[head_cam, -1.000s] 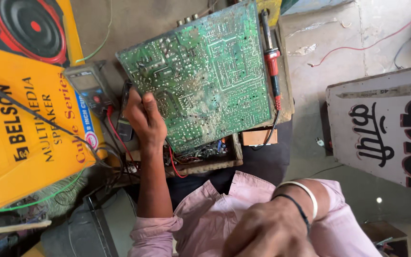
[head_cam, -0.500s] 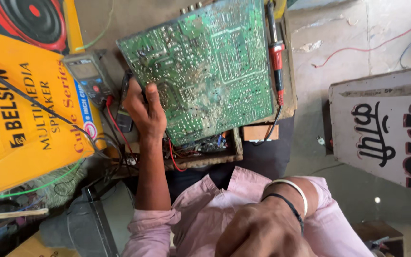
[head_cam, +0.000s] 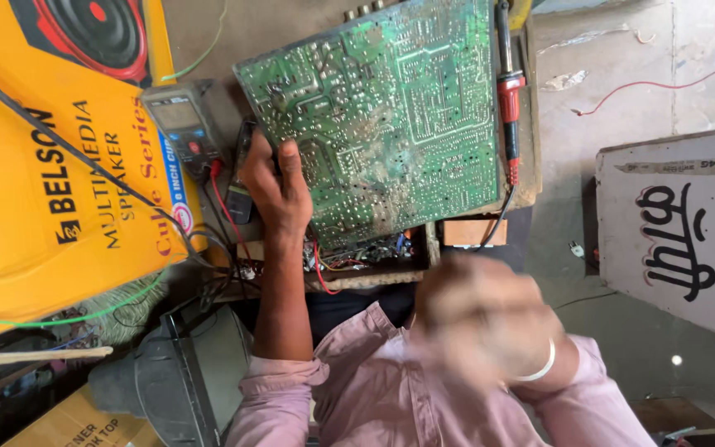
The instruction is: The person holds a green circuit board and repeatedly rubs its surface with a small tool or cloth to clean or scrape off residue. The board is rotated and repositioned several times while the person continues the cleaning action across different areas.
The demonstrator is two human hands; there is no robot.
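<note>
Right hand [head_cam: 490,327] is smeared by motion blur; fingers can't be separated, and whether it holds anything can't be told. Left hand [head_cam: 275,186] covers the board's [head_cam: 391,124] lower-left corner; its fingertips go out of sight at the edge. Board's top corner runs off the frame's upper edge, as does the soldering iron's [head_cam: 509,99] tip end. Parts under the board show only as a narrow strip of wires [head_cam: 357,252]. Meter [head_cam: 184,124] screen too small to read. Yellow box [head_cam: 51,165] cut off at left and top.

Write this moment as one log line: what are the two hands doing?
left hand: grips green circuit board edge | right hand: blurred, near chest, apparently empty | soldering iron: beside board
</note>
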